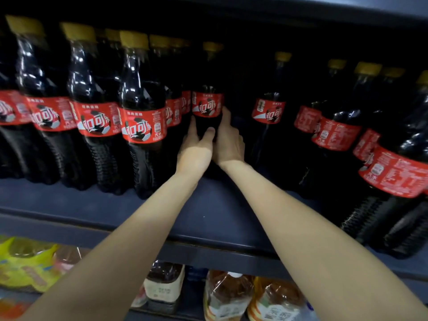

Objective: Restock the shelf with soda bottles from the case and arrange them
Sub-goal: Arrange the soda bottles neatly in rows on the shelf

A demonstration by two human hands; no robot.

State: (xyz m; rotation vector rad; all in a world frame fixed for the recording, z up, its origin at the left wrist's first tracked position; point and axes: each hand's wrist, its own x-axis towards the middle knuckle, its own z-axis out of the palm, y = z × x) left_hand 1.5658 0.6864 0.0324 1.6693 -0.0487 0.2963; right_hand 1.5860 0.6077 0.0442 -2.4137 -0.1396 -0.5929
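Four front-row soda bottles (141,117) left of the grip, left hand (195,148) and right hand (228,142) curled round one upright soda bottle (207,107) deep on the dark shelf (215,218), lone bottle (268,112) just right, about five more bottles (335,133) further right.

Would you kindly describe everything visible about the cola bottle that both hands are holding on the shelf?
The dark plastic cola bottle with a red label stands upright, set back on the dark blue shelf in a gap between the full rows to either side. It has a yellow screw cap, dark contents and white lettering on its red band. The left hand and the right hand grip its lower body from either side, just beneath the label. Its base is hidden behind the hands.
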